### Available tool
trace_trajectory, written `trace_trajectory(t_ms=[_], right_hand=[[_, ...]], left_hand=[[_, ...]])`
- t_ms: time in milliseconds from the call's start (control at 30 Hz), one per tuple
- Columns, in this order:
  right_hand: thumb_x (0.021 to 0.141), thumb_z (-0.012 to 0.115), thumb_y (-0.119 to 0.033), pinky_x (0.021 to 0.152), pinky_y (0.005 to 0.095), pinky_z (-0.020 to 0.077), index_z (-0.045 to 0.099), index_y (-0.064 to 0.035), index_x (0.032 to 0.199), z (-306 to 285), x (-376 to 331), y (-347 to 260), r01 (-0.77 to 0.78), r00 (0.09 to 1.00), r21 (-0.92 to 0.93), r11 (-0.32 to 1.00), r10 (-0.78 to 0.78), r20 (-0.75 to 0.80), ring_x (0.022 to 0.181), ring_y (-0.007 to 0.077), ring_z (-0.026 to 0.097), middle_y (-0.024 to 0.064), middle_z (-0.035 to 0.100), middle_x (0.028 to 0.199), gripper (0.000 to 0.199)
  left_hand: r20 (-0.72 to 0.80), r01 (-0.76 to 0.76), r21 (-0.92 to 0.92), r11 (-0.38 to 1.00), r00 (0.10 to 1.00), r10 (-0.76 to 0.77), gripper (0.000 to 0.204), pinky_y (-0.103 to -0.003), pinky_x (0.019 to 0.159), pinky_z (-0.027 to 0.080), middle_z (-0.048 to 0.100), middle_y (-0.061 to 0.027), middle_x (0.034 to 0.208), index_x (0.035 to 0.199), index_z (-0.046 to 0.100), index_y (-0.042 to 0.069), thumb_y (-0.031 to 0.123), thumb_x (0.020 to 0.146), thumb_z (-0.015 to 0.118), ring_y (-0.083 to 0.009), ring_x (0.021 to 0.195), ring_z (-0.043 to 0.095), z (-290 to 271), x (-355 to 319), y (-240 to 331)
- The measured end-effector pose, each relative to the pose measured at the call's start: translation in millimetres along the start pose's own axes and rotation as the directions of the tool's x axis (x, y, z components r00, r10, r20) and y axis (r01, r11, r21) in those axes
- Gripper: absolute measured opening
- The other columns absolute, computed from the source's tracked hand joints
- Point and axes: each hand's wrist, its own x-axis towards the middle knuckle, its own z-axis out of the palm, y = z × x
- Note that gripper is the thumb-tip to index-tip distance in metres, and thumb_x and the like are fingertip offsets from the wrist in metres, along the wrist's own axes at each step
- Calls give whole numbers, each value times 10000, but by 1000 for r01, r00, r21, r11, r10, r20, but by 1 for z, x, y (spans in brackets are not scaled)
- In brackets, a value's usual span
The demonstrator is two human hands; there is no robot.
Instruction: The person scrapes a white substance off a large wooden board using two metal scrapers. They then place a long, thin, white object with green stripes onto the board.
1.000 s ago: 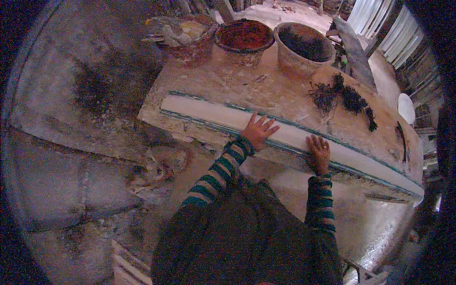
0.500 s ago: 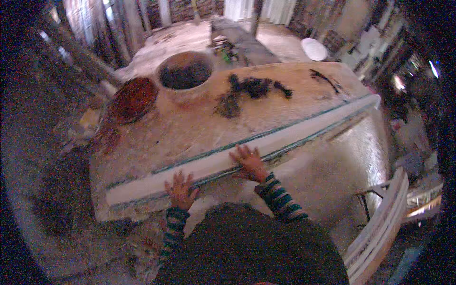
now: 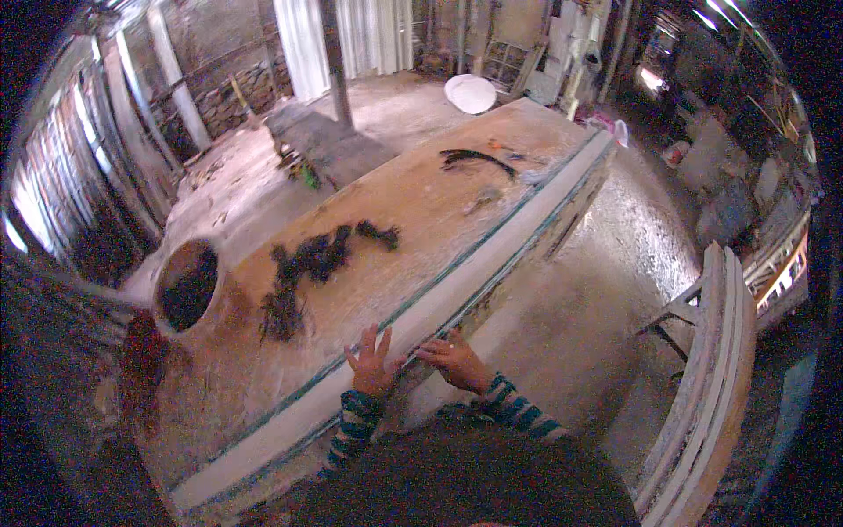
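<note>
Both hands have slid together on the long white green-edged moulded strip point(image 3: 439, 307) lying along the wooden workbench point(image 3: 386, 211).
Left hand point(image 3: 372, 362) and right hand point(image 3: 454, 362) rest open-palmed, gripping nothing; strip likely stiff, heavy, brittle — hold underneath.

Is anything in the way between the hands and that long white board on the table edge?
Nothing visible. The left hand and right hand already rest on the long white board; the dark fibre clumps lie farther back on the table.

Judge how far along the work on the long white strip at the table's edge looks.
Done: the long white strip lies along the table edge. In hand: left hand and right hand press on it, fingers spread. Left: dark fibres lie loose, untouched.
</note>
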Motion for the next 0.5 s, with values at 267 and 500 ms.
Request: trace_trajectory(t_ms=[267, 500], right_hand=[[838, 537, -50, 1015, 470, 349, 541, -136, 1290, -116, -42, 149, -423, 827, 285, 860, 495, -266, 1115, 282, 568, 116, 603, 1212, 460], [877, 542, -108, 1000, 403, 394, 516, -125, 1312, -178, 8, 310, -341, 896, 245, 908, 393, -206, 1156, 337, 535, 145, 572, 1262, 436]], left_hand=[[172, 102, 253, 962, 974, -149, 861, -676, 1045, 153, 369, -130, 1457, 1417, 381, 192, 656, 729, 608, -378, 1326, 351, 39, 104, 75], [249, 139, 279, 950, 945, -211, 845, -664, 1038, 199, 441, -154, 1400, 1308, 516, 148, 693, 673, 627, -399, 1270, 406, 53, 94, 60]])
